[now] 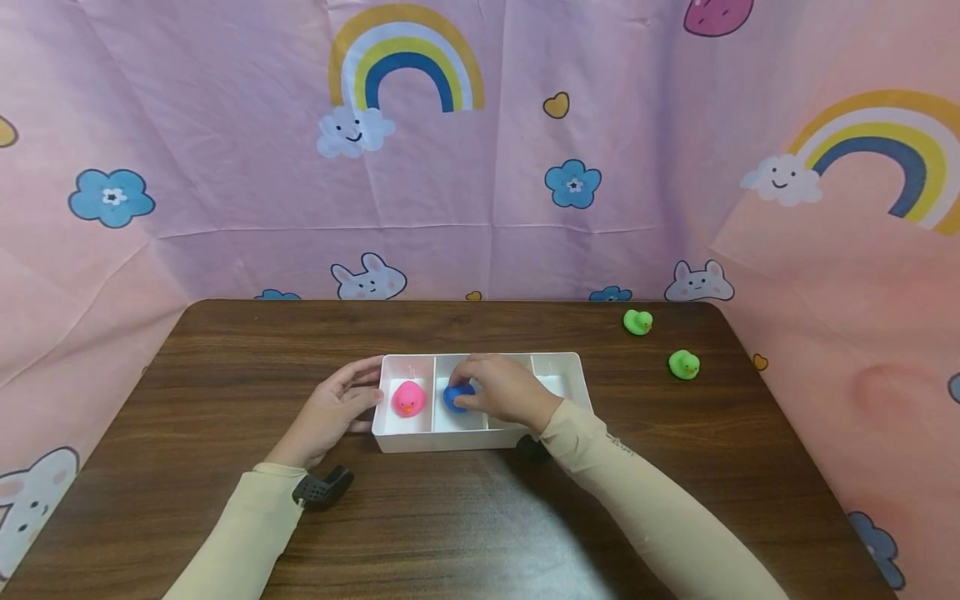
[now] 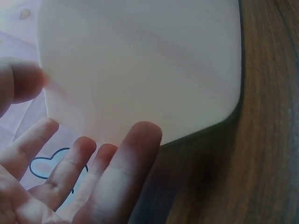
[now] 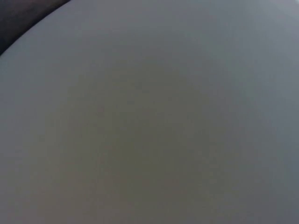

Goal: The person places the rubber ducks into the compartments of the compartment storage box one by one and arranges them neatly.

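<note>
A white tray with three compartments lies across the middle of the table. In its left compartment sits a pink rubber duck. My right hand reaches into the middle compartment and pinches a small blue duck, partly covered by the fingers. My left hand rests against the tray's left end, its fingers spread and fairly straight. The left wrist view shows the fingertips at the tray's pale end wall. Only the blurred white tray wall fills the right wrist view.
Two green rubber ducks, one farther back and one nearer, stand on the table to the right of the tray. A patterned cloth hangs behind the table's back edge. My right forearm crosses the tray's front right corner.
</note>
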A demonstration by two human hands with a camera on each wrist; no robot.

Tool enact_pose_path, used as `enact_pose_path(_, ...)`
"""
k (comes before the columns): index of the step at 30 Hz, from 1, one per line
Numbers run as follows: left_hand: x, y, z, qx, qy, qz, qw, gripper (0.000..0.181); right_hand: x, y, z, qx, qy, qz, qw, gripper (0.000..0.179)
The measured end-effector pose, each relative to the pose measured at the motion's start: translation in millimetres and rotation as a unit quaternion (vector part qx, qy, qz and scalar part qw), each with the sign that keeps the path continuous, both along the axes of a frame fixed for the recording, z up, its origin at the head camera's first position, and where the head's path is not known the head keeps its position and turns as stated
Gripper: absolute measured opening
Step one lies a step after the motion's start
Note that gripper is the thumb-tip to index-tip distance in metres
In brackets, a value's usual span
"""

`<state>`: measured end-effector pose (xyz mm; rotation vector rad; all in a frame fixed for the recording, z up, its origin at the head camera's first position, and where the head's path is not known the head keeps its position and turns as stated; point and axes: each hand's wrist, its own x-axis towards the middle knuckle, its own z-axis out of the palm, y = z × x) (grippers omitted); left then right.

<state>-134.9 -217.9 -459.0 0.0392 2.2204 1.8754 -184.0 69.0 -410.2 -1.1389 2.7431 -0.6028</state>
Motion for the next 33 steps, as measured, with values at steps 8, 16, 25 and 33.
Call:
enact_pose_path(8,1.5,0.0,2.1,-0.004,-0.009,0.003,0.9999,0.064,-1.7,-2.2,-4.2,0.01,0.008,-0.003,0.9999,0.024)
enact_pose_path(16,0.5,-0.4,-0.7,0.001,0.002,-0.002,1.0,0.062,-3.3,-4.0,-5.7,0.009,-0.01,-0.013,0.9998,0.023)
enact_pose_path(25,0.2,-0.7,-1.3,0.001,0.005,-0.003,1.0,0.062,-3.7,-6.7,-4.0,0.021,-0.043,-0.031,0.9984,0.022)
enact_pose_path(33,-0.8,-0.8,-1.7,0.004,0.004,-0.004,1.0,0.061,-2.3,-6.2,-1.8,0.012,-0.038,-0.026,0.9989,0.019)
